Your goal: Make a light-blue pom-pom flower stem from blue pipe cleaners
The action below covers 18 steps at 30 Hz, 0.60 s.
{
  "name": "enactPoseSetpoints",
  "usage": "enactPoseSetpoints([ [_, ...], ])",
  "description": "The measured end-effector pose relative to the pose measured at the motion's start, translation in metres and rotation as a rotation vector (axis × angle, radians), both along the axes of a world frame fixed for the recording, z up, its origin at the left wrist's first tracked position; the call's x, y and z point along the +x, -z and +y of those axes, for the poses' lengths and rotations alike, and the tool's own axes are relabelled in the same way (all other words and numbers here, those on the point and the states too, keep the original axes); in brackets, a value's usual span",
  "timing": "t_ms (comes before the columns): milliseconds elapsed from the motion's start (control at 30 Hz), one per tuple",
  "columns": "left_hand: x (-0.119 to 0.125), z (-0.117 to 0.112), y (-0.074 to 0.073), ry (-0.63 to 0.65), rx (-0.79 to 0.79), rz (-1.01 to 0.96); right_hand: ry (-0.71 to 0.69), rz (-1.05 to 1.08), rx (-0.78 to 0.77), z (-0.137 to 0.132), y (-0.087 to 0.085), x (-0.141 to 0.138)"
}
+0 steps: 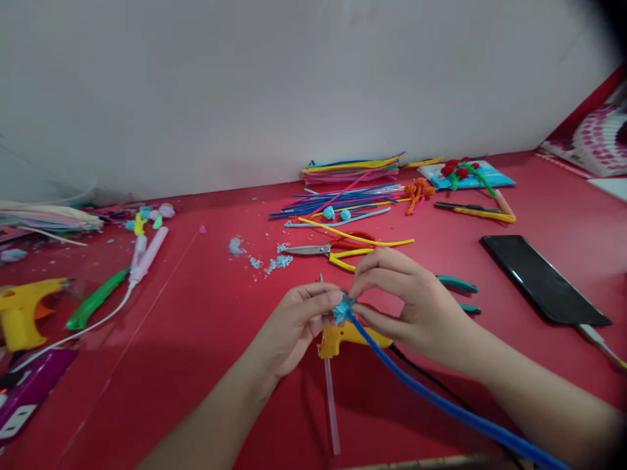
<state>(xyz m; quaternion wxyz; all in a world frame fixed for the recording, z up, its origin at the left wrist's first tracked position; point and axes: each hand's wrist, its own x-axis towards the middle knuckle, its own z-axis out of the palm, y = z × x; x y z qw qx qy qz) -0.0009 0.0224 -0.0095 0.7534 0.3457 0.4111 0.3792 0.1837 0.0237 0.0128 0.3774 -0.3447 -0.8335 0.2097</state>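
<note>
Over the red table, my left hand [309,316] is closed, pinching a small light-blue flower-like piece [341,309] between thumb and fingers. From the other side, the fingertips of my right hand [406,297] are closed on the same piece's edge. A long blue fuzzy stem [416,386] runs from the piece toward the lower right, passing below my right forearm. Behind it lies a yellow glue gun [333,341] with a clear glue stick [331,405] pointing toward me. Just beyond my hands rest scissors [308,250] with red and yellow handles.
Light-blue clippings [279,262] lie left of the scissors. Pipe cleaners [350,173] are bundled at the back. A phone [543,279] and green-handled pliers [458,284] lie to the right. At left are another glue gun [24,310], a pink stick-shaped tool [151,253] and its white cord.
</note>
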Motion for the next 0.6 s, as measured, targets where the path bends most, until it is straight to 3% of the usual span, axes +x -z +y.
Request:
enactPoseSetpoints([
  [600,-0.0005,-0.0001,0.0013,0.005,0.020,0.010,0.030,-0.068,-0.003,-0.0007,0.0012,-0.0020],
])
